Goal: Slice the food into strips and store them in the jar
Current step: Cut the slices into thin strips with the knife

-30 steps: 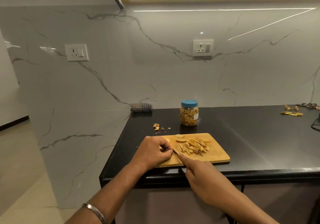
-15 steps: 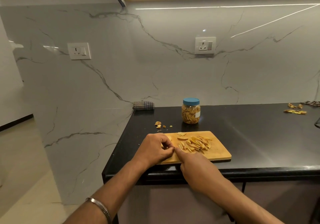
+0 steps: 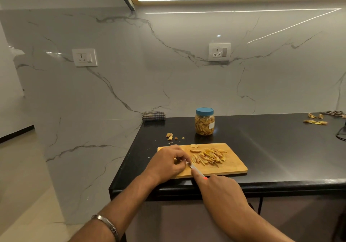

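A wooden cutting board (image 3: 232,166) lies near the front edge of the black counter. A pile of yellow strips (image 3: 209,156) sits on its middle, with two uncut pieces (image 3: 194,148) behind it. My left hand (image 3: 168,162) rests on the board's left part, fingers curled over a small piece that is mostly hidden. My right hand (image 3: 219,191) grips a knife (image 3: 195,169) with a red handle; its blade tip lies against the left fingertips. A clear jar (image 3: 204,122) with a blue lid, its lid on, stands behind the board and holds strips.
Small scraps (image 3: 170,136) lie on the counter left of the jar. A checked cloth (image 3: 153,115) sits at the back left corner. More peel pieces (image 3: 315,122) lie far right. The counter's left edge drops to the floor.
The view has shifted slightly. The knife's blade and red handle now show between my hands; half a second ago my right hand covered them. Both hands stay over the board's left part.
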